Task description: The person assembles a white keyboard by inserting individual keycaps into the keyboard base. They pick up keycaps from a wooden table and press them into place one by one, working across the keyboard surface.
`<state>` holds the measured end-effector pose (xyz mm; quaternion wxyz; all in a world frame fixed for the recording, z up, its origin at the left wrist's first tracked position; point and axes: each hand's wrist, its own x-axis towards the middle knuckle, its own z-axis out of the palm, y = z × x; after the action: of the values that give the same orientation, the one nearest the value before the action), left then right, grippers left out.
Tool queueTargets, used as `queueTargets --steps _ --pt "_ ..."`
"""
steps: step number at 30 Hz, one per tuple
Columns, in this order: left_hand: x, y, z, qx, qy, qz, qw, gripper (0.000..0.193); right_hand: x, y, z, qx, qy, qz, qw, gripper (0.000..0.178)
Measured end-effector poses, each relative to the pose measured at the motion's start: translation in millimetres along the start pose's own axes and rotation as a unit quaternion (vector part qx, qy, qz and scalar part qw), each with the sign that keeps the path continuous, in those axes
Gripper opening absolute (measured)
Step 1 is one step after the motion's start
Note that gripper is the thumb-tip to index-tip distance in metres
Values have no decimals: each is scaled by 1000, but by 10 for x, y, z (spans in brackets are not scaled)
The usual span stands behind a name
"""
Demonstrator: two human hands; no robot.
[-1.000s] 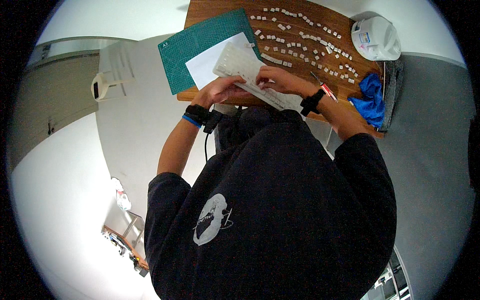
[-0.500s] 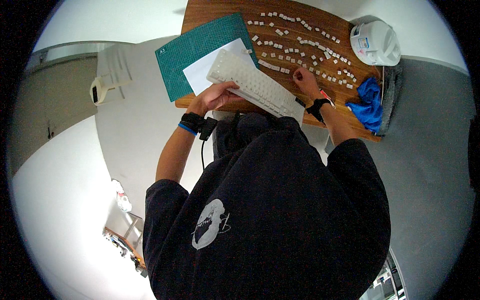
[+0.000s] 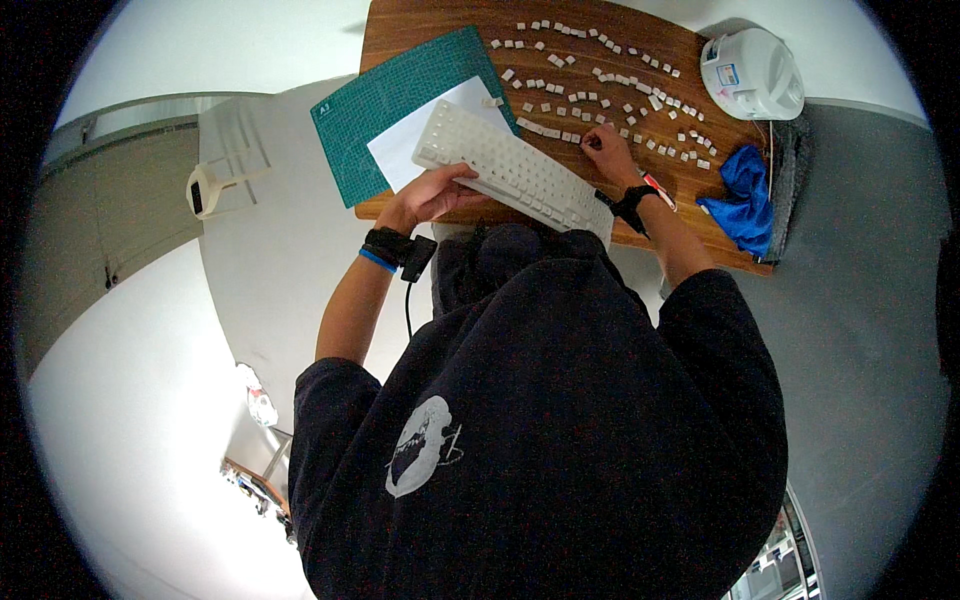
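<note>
A white keyboard (image 3: 515,165) lies tilted across the near edge of the table, its upper-left end over a sheet of white paper (image 3: 400,150). My left hand (image 3: 435,195) grips its near long side, thumb on top and fingers underneath. Loose white keycaps (image 3: 620,78) are spread in several rows over the table beyond the keyboard. My right hand (image 3: 608,152) is at the nearest row, just beyond the keyboard, with its fingers curled together. Whatever sits between those fingertips is too small to make out.
Under the paper lies a green cutting mat (image 3: 360,130) on the wooden table (image 3: 420,22). A white lidded bucket (image 3: 755,75) stands at the far right, with a crumpled blue cloth (image 3: 742,205) nearer me. A red-and-white item (image 3: 660,190) lies beside my right wrist.
My right hand has shifted slightly toward the far side along the nearest keycap row. The left hand keeps its hold on the keyboard, and the whole view has moved a little.
</note>
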<state>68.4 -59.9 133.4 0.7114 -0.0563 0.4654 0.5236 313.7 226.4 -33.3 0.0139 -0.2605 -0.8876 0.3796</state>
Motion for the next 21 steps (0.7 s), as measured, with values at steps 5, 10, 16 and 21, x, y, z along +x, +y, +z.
queueTargets --steps 5,10,16,21 --pt "-4 -27 -22 -3 -9 8 1000 41 -25 -76 -72 -6 0 12 1000 16" --pt "-5 -45 -32 -24 -4 20 1000 37 -17 -57 -86 10 -11 31 999 17" --pt "19 -80 -62 -26 14 18 999 36 -45 1 -59 1 -7 -3 1000 19" --pt "28 -100 -100 -48 -1 20 999 38 -61 -252 -154 -35 -5 35 999 15"
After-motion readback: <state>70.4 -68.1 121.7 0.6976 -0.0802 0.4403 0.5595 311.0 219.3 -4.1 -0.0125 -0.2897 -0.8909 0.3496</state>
